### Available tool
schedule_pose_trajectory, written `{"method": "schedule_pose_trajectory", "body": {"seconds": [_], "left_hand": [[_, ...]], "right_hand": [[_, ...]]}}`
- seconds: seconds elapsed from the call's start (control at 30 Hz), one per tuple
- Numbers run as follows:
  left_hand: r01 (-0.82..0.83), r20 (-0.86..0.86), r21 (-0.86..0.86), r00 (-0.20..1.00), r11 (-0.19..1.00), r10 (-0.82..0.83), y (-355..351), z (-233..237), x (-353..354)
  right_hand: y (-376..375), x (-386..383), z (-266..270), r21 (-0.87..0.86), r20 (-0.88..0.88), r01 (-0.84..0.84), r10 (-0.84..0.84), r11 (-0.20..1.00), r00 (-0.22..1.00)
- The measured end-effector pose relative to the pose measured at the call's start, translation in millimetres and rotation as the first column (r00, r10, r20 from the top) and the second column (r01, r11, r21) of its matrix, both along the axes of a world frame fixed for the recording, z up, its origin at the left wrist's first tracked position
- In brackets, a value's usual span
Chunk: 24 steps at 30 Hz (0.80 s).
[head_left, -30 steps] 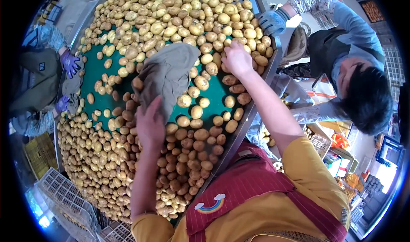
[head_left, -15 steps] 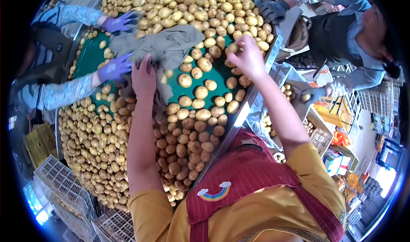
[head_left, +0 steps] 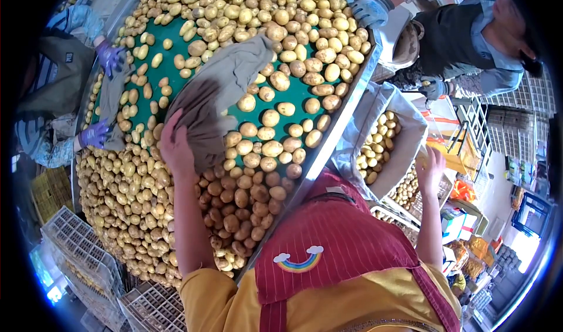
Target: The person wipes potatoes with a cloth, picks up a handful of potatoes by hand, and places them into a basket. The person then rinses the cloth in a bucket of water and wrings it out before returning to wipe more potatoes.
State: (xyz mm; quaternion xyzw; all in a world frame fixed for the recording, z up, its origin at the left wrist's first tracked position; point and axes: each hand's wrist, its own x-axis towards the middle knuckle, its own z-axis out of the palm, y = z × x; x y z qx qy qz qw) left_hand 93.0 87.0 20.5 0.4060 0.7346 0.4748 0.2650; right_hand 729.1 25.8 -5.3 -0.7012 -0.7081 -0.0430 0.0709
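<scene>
Your left hand (head_left: 176, 147) is right at the edge of the grey cloth (head_left: 220, 89) lying over the potatoes (head_left: 241, 198) on the green tabletop (head_left: 296, 92); can't tell if it's gripping. Your right hand's (head_left: 431, 169) past the open sack (head_left: 413, 134), fingers bent, maybe empty, can't tell.

Left hand (head_left: 177, 147) is on a grey cloth (head_left: 234, 71) draped over a green surface (head_left: 299, 94) covered in potatoes (head_left: 123, 197). Right hand (head_left: 431, 171) is way over right, just beside an open sack (head_left: 412, 124). Far left, someone's purple gloves (head_left: 109, 58) touch another cloth (head_left: 110, 102).
</scene>
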Motion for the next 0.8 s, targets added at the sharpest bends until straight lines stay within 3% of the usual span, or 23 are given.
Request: {"method": "schedule_pose_trajectory", "body": {"seconds": [0.03,0.07,0.13,0.17,0.2,0.23,0.27,0.33,0.4,0.43,0.5,0.53,0.6,0.63,0.67,0.7,0.8], "left_hand": [[-0.071,0.037,0.064,0.997,0.995,0.069,-9,7,-3],[-0.147,0.078,0.125,0.987,0.981,0.138,-18,13,-8],[-0.285,0.246,0.248,0.943,0.926,0.225,-41,25,-21],[-0.349,0.122,0.264,0.937,0.899,0.328,-49,48,-12],[-0.38,-0.126,0.219,0.902,0.899,0.412,-61,59,-21],[-0.111,-0.578,0.278,0.774,0.954,0.259,-84,59,-37],[-0.206,-0.705,0.222,0.642,0.953,0.302,-105,61,-49],[-0.379,-0.545,0.248,0.706,0.891,0.452,-126,69,-40],[-0.452,-0.499,0.207,0.714,0.868,0.491,-156,56,-43],[-0.463,-0.505,0.168,0.718,0.87,0.479,-171,38,-45],[-0.322,-0.589,-0.091,0.781,0.942,0.21,-194,-4,-31],[-0.251,-0.602,-0.217,0.795,0.943,0.073,-196,-11,-18],[-0.213,-0.63,-0.213,0.776,0.954,0.032,-187,2,-3],[-0.2,-0.644,-0.212,0.765,0.957,0.017,-180,8,5],[-0.192,-0.681,-0.254,0.732,0.948,-0.035,-179,8,10],[-0.186,-0.717,-0.292,0.692,0.938,-0.086,-176,9,12],[-0.125,-0.788,-0.357,0.572,0.926,-0.226,-156,10,14]], "right_hand": [[21,-32,-1,0.065,-0.073,-0.031,0.035,0.997,0.997],[45,-85,19,-0.065,-0.279,-0.006,-0.012,0.998,0.96],[90,-154,12,0.028,-0.401,-0.241,0.231,0.97,0.886],[112,-188,9,0.117,-0.39,-0.391,0.404,0.913,0.827],[138,-220,-2,0.239,-0.347,-0.498,0.552,0.834,0.758],[159,-251,-3,0.231,-0.351,-0.557,0.602,0.798,0.717],[179,-279,-3,0.224,-0.355,-0.614,0.65,0.757,0.672],[221,-318,-31,0.223,-0.192,-0.7,0.735,0.678,0.65],[251,-338,-50,0.02,-0.026,-0.761,0.761,0.648,0.648],[260,-347,-55,-0.008,0.045,-0.778,0.778,0.628,0.627],[275,-355,-62,-0.019,0.08,-0.843,0.841,0.538,0.535],[274,-355,-56,-0.063,-0.001,-0.82,0.821,0.569,0.57],[272,-362,-35,-0.144,-0.155,-0.772,0.756,0.62,0.636],[260,-359,-15,-0.1,-0.268,-0.748,0.706,0.657,0.656],[245,-355,-5,-0.214,-0.351,-0.678,0.593,0.703,0.725],[222,-344,12,-0.163,-0.349,-0.757,0.68,0.633,0.644],[161,-311,8,-0.468,-0.105,-0.623,0.66,0.627,0.743]]}}
